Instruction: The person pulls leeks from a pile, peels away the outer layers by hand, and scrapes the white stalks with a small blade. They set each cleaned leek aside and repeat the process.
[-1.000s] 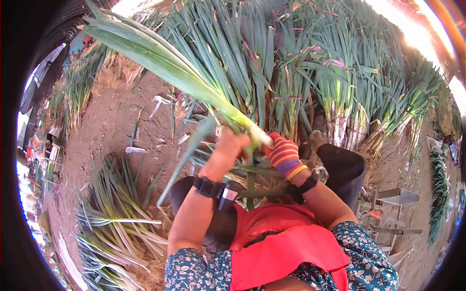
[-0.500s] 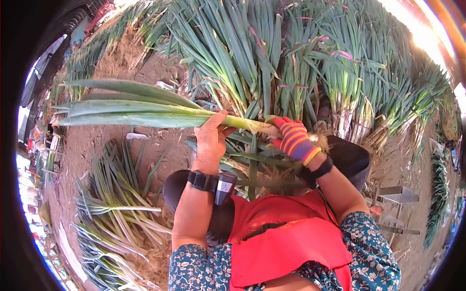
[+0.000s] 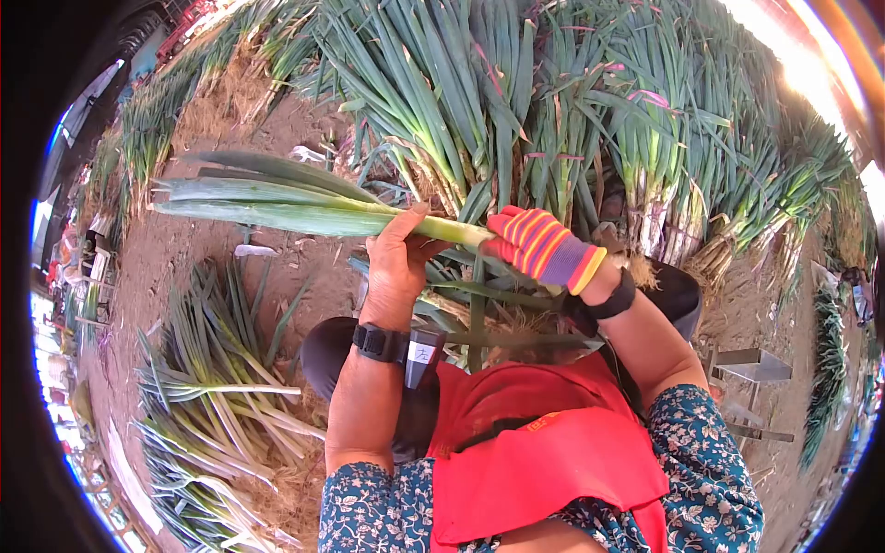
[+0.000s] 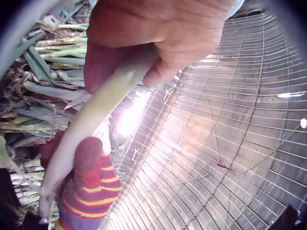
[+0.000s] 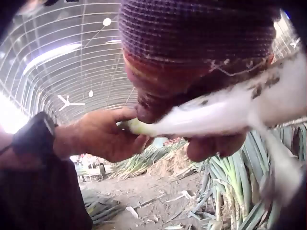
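A large green onion (image 3: 286,207) lies nearly level across both hands, its leaves reaching to the left. My bare left hand (image 3: 398,263) grips it where the pale stalk meets the leaves. My right hand (image 3: 544,247), in a striped glove, holds the white stalk farther right, with brown roots (image 3: 641,269) showing beyond the wrist. In the left wrist view, the gloved thumb (image 4: 88,158) presses along the stalk. The right wrist view shows gloved fingers around the white shank (image 5: 206,117), with a blurred pale strip (image 5: 278,153) hanging from it.
Tied bundles of green onions (image 3: 654,157) stand upright in front. Loose green onions (image 3: 221,396) lie on the ground at left, and more leaves (image 3: 479,304) lie between the knees. A metal stand (image 3: 754,365) is at right. Scraps lie on the dirt floor (image 3: 249,184).
The green onion has swung from a steep slant to nearly level. A blurred leaf hanging below the left hand is gone. Since half a second ago, my right hand has slid leftward along the stalk.
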Available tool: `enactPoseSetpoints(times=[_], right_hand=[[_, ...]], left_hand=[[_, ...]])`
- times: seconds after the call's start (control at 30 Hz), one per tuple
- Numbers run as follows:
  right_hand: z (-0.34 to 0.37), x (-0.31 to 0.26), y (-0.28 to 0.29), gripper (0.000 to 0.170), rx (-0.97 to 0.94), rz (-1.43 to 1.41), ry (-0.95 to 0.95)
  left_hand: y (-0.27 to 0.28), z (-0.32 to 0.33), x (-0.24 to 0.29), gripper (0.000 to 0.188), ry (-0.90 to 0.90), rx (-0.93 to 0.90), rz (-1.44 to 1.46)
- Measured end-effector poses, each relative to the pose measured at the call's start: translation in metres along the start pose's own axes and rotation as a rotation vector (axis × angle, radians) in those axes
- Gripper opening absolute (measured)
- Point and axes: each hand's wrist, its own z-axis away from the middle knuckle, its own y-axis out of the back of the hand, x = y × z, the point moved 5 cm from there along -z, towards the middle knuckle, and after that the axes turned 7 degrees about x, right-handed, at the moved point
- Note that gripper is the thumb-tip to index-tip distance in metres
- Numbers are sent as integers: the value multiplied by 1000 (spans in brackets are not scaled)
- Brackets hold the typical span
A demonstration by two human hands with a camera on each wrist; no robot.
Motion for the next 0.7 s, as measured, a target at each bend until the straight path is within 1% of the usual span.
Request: enactPoseSetpoints(times=[0.03,0.07,0.1,0.17,0.23,0.27,0.3,0.33,0.37,0.43,0.47,0.5,0.57,0.6,0.63,0.7], right_hand=[[-1,1,3,21,5,-145,15],[2,8,1,16,-44,-218,-30],[4,8,0,16,-46,-219,-29],[9,-4,3,14,76,-34,246],[17,-3,-4,12,85,-13,237],[20,3,-8,12,105,-64,75],[25,10,-10,12,126,-115,-87],[25,3,-8,13,131,18,-55],[30,9,-9,13,134,21,-61],[38,21,-18,17,50,192,76],[43,51,-31,20,-183,154,-426],[49,59,-33,20,-180,156,-432],[81,92,-51,20,-489,358,-604],[94,102,-56,23,-449,425,-571],[106,106,-54,23,-454,416,-570],[136,117,-47,23,-558,530,-619]], left_hand=[[-1,2,1,17,0,-22,-10],[-2,5,1,17,1,-21,-9],[-5,8,3,16,-13,-54,-30],[-7,13,6,16,-26,-80,-52],[-17,17,8,14,-43,-214,-26],[-16,15,7,14,-39,-216,-30],[-18,14,6,15,-32,-298,-31],[-21,14,4,17,-24,-382,-31],[-21,12,0,17,-19,-385,-34],[-25,13,1,18,-94,-408,-1],[-27,15,2,18,-90,-414,-5],[-27,19,7,15,-110,-414,13],[-28,25,17,12,-133,-409,33],[-24,26,24,12,-173,-353,51],[-18,28,33,12,-211,-294,67],[-7,38,63,13,-234,-268,169]])
